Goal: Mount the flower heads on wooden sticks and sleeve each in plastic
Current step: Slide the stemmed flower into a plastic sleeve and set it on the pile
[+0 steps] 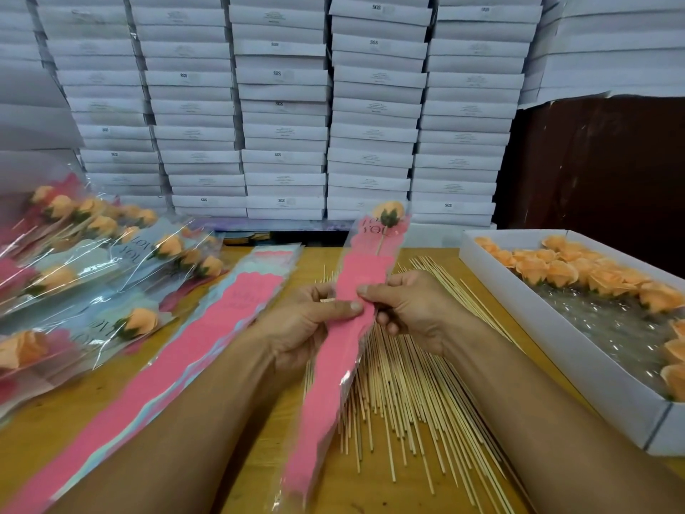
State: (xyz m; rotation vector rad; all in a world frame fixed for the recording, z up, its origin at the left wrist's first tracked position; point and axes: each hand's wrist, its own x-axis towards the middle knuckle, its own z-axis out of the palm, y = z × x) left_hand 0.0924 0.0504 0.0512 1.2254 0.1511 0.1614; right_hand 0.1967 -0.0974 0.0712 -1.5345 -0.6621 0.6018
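A pink and clear plastic sleeve (333, 383) stands tilted above the table, held at its middle by both hands. My left hand (300, 324) grips it from the left with the thumb across the front. My right hand (411, 309) pinches its right edge. Inside the sleeve's top sits an orange flower head (387, 213) on a thin wooden stick (380, 244). Loose wooden sticks (407, 383) lie spread on the table under my hands. More orange flower heads (578, 272) fill a white box (556, 346) at the right.
A stack of flat pink sleeves (178, 346) lies left of my hands. Finished sleeved flowers (85, 261) are piled at the far left. White cartons (285, 105) are stacked in a wall behind the wooden table (333, 491).
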